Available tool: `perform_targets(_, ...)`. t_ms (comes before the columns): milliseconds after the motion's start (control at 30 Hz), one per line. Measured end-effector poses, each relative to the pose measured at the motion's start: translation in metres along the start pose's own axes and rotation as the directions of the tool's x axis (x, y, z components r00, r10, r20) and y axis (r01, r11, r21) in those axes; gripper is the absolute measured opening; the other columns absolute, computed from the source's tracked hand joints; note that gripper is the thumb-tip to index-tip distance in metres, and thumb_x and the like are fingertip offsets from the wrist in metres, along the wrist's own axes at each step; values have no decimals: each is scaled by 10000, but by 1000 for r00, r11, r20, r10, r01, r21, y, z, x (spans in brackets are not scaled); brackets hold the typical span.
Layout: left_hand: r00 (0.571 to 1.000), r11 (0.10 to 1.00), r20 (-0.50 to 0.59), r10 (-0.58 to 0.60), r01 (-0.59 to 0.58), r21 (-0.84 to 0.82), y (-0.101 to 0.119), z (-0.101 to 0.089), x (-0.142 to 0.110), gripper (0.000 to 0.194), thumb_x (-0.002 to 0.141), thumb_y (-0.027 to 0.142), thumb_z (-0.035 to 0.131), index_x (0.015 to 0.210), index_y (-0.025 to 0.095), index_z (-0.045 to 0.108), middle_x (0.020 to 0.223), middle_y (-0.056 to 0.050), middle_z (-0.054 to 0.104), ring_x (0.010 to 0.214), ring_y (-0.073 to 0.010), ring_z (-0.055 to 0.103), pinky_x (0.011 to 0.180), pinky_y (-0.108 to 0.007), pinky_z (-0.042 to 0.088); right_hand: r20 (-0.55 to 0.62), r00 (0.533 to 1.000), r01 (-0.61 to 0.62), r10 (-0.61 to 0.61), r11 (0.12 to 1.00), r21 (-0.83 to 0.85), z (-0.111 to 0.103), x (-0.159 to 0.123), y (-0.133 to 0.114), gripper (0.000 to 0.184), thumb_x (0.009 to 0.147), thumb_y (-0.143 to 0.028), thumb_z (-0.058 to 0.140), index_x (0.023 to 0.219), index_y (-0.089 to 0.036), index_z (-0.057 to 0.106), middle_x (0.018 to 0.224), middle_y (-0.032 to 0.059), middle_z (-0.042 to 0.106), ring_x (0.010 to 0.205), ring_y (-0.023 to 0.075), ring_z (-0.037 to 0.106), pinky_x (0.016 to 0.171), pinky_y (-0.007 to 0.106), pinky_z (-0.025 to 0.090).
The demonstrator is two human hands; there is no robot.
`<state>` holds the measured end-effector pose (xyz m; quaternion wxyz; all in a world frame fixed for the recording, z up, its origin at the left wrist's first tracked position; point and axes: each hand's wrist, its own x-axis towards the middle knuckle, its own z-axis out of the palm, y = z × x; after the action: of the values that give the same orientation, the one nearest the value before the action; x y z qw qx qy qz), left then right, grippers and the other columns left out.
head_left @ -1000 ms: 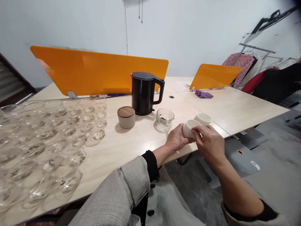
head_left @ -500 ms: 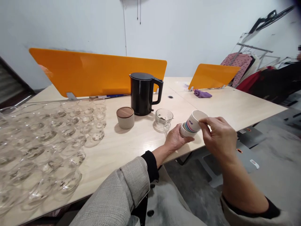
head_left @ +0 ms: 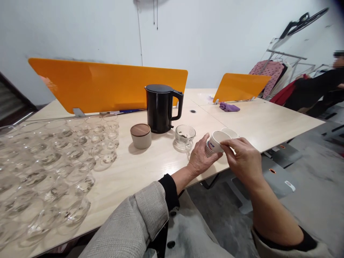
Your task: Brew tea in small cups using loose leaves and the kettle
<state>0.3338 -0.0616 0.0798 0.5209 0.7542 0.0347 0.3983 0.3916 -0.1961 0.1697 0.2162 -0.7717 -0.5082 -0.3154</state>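
Observation:
My left hand [head_left: 201, 156] is wrapped round the lower part of a stack of white paper cups [head_left: 210, 146], tilted towards the right. At the top of the stack, the thumb and fingers of my right hand [head_left: 240, 156] pinch a paper cup [head_left: 219, 139] by its rim. A second white rim [head_left: 230, 133] shows just behind those fingers; whether that cup stands on the table or is held, I cannot tell. Left of my hands a ribbed glass cup [head_left: 185, 135] with dark tea leaves in it rests on a glass saucer.
Behind stand a black electric kettle [head_left: 159, 109] and a grey canister [head_left: 141, 138] with a wooden lid. Many glass cups [head_left: 75, 156] crowd the table's left side. Orange dividers [head_left: 113, 86] line the back, near a purple cloth [head_left: 229, 107]. A person in black [head_left: 317, 86] is at far right.
My right hand has shifted slightly left and down towards the stack. A second cup rim now shows behind the first one. My left fingers have loosened a little around the stack.

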Motion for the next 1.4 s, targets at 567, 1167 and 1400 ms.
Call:
perform_targets(567, 974, 971, -137, 180, -198, -135, 54, -11, 9, 748, 873, 575, 759, 1468, 244, 450, 1384, -109, 620, 1240, -298, 607, 1084, -483, 513, -178, 977, 142, -114, 978, 153, -39, 3, -27, 162, 948, -146, 651, 1045, -263, 708, 954, 41, 752, 959, 247, 676, 862, 406, 560)
perform_targets(1167, 917, 917, -114, 383, -363, 166, 54, -29, 3, 727, 912, 616, 687, 1459, 218, 420, 1328, -136, 624, 1196, -297, 608, 1048, -483, 512, -40, 970, 238, -239, 971, -12, -56, 6, -30, 109, 991, -219, 577, 1021, -236, 681, 948, 68, 750, 949, 272, 694, 834, 404, 547)
perform_targets(1400, 922, 917, -64, 383, -371, 145, 45, -30, -4, 750, 916, 625, 673, 1486, 224, 396, 1348, -141, 607, 1214, -307, 594, 1057, -503, 506, -71, 969, 240, -239, 971, 12, -54, 2, -37, 109, 995, -194, 568, 1035, -252, 652, 938, 62, 737, 944, 265, 688, 804, 385, 541)
